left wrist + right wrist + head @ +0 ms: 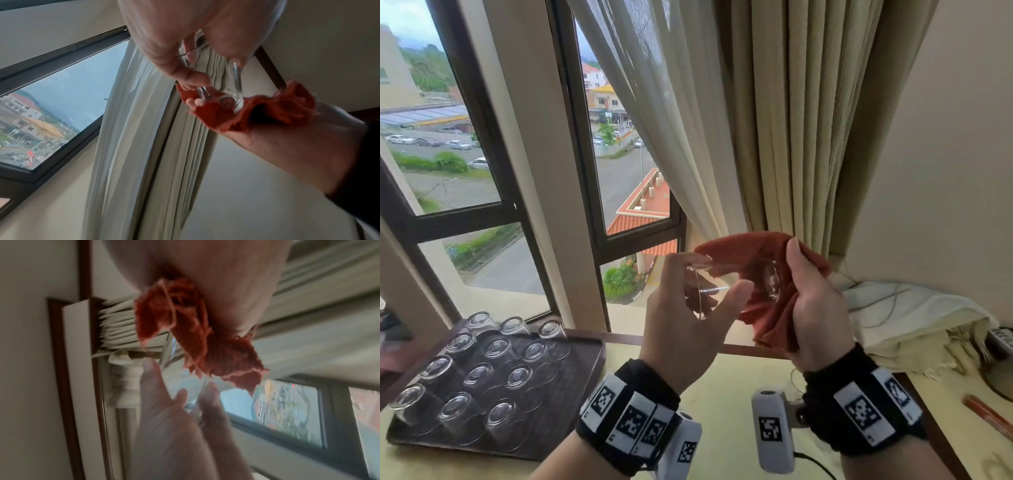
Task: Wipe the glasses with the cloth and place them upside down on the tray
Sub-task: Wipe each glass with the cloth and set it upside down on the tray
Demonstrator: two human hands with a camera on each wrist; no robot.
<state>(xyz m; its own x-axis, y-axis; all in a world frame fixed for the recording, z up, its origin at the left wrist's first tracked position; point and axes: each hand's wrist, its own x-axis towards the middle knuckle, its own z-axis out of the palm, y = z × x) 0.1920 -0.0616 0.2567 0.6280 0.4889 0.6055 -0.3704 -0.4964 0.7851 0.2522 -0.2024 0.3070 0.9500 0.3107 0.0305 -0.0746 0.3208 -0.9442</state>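
Clear glass (722, 291) pinched by left hand (681, 329), right hand (815, 308) clutching cloth (756, 267); only head view shows tray (585, 346).

place: upper-floor room, perhaps hotel | signs: pleated curtains (791, 120) — window (482, 137) over street — tray (582, 377) of glasses

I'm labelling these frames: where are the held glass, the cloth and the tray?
glass (700, 291): head view, on its rim near the left hand.
cloth (753, 248): head view, on the upper fold.
tray (582, 370): head view, on its right rim.
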